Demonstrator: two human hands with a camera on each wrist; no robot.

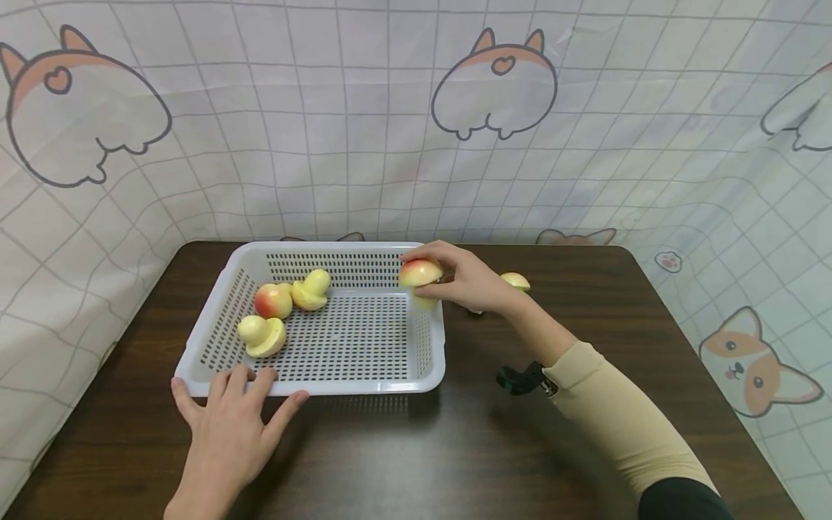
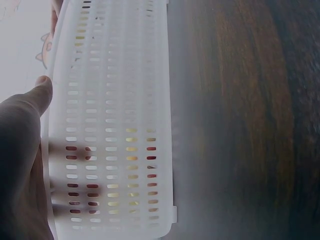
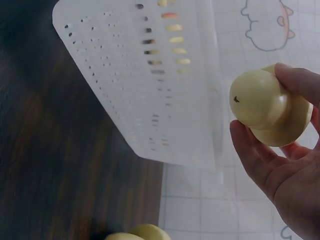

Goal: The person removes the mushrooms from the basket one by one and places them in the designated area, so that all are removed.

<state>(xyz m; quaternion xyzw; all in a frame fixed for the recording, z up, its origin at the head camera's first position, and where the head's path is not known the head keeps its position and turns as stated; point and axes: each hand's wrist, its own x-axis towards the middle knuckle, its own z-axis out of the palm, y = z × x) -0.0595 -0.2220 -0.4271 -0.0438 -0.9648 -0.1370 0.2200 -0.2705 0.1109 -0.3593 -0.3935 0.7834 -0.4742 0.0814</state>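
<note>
Over the right end of the white slotted basket (image 1: 390, 386), my right hand (image 1: 471, 278) holds a toy mushroom (image 1: 419, 273) with a red-and-yellow cap. In the right wrist view its pale yellow rounded stem, with a small dark mark, faces the camera between thumb and fingers. My left hand (image 1: 227, 426) grips the basket's near rim at the left; the fingers reach over it and show as dark shapes through the slots in the left wrist view. Inside the basket's left half lie three more mushrooms, one stem-up (image 1: 263, 336), one cap-side (image 1: 269, 301) and one farther back (image 1: 310, 290).
Another pale yellow mushroom (image 1: 516, 281) rests on the dark wooden table (image 1: 585, 310) right of the basket, partly hidden behind my right forearm. A patterned cloth (image 1: 390, 159) hangs along the table's back and sides. A black strap (image 1: 523, 378) sits at my right sleeve.
</note>
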